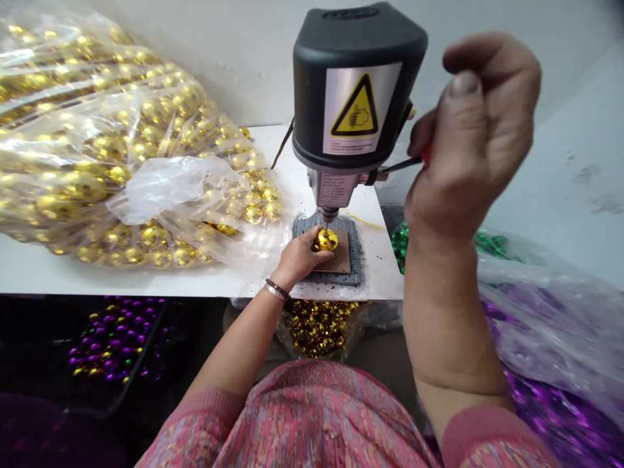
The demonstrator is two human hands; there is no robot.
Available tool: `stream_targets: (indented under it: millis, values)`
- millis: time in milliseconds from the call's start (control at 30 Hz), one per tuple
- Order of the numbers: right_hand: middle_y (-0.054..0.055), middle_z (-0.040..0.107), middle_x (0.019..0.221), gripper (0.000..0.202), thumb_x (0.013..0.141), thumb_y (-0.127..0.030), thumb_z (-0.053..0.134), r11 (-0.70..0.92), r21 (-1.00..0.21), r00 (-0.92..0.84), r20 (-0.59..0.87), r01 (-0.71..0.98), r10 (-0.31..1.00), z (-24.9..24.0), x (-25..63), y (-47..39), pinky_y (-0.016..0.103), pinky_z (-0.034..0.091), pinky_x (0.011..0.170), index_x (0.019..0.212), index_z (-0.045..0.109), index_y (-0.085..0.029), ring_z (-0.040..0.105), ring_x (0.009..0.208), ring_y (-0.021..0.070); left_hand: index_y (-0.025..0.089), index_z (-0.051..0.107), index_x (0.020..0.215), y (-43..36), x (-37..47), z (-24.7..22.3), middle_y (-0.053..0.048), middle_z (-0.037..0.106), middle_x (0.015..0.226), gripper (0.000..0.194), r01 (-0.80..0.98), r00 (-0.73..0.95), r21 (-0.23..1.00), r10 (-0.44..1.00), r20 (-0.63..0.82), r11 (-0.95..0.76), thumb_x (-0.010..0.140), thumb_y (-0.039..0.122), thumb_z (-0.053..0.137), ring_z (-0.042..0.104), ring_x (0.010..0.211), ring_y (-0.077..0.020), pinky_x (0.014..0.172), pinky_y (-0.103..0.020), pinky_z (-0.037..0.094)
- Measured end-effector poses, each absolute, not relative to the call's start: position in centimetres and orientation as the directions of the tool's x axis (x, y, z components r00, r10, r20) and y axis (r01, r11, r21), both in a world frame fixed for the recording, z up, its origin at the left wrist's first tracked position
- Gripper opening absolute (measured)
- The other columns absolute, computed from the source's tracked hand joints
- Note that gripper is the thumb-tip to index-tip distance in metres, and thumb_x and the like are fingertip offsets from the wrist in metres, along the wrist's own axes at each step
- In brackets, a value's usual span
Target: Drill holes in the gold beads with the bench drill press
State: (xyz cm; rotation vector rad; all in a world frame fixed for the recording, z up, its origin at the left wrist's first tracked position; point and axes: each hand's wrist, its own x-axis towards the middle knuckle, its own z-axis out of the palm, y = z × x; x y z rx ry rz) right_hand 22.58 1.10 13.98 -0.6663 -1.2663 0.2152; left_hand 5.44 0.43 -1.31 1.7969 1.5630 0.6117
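Note:
My left hand [298, 257] is closed around a shiny gold faceted ball [327, 240], thumb and fingers on its sides. The ball rests on a brown board [342, 256] over the grey base of a bench drill press [307, 97]. Straight above it, the thin drill bit [327, 227] points down and meets the ball's top; how deep it sits I cannot tell. My right hand [472, 133], raised at the machine's right side, is closed on the drill press lever [402, 166]. A bit of the lever's red knob shows beside the palm.
A large clear bag of gold balls [97, 143] fills the left of the white table [146, 283]. Gold pieces [324, 328] lie in an open bag below the front edge. Purple items [560, 416] in plastic and green ones [400, 244] are at right. Purple and gold balls [114, 338] lie lower left.

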Motion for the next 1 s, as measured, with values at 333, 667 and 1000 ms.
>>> stream_targets:
  millis: [333, 667, 1000]
  values:
    - [-0.004, 0.049, 0.069, 0.023, 0.103, -0.038, 0.051, 0.768, -0.576, 0.456, 0.784, 0.28, 0.422, 8.9, 20.9, -2.3, 0.018, 0.04, 0.056, 0.105, 0.067, -0.022, 0.047, 0.055, 0.0, 0.021, 0.06, 0.15, 0.4, 5.5, -1.6, -0.008, 0.078, 0.124, 0.077, 0.655, 0.177, 0.754, 0.981, -0.083, -0.055, 0.078, 0.031, 0.086, 0.073, 0.107, -0.0269, 0.091, -0.033, 0.056]
    - [-0.004, 0.046, 0.067, 0.016, 0.103, -0.034, 0.05, 0.769, -0.539, 0.469, 0.807, 0.342, 0.357, 7.1, 21.0, -2.2, 0.023, 0.042, 0.061, 0.104, 0.065, -0.027, 0.049, 0.056, 0.0036, 0.023, 0.059, 0.15, 0.4, 5.5, -1.5, -0.008, 0.075, 0.133, 0.076, 0.64, 0.195, 0.767, 0.977, -0.09, -0.057, 0.079, 0.029, 0.086, 0.071, 0.119, -0.027, 0.101, -0.034, 0.054]
    - [-0.005, 0.044, 0.061, 0.014, 0.101, -0.03, 0.052, 0.829, -0.465, 0.495, 0.823, 0.31, 0.277, 5.6, 20.7, -1.5, 0.021, 0.038, 0.053, 0.101, 0.064, -0.023, 0.046, 0.052, 0.0049, 0.024, 0.06, 0.149, 0.2, 5.5, -1.6, -0.007, 0.077, 0.13, 0.076, 0.637, 0.186, 0.769, 0.979, -0.079, -0.059, 0.078, 0.03, 0.085, 0.073, 0.114, -0.0269, 0.1, -0.034, 0.055]
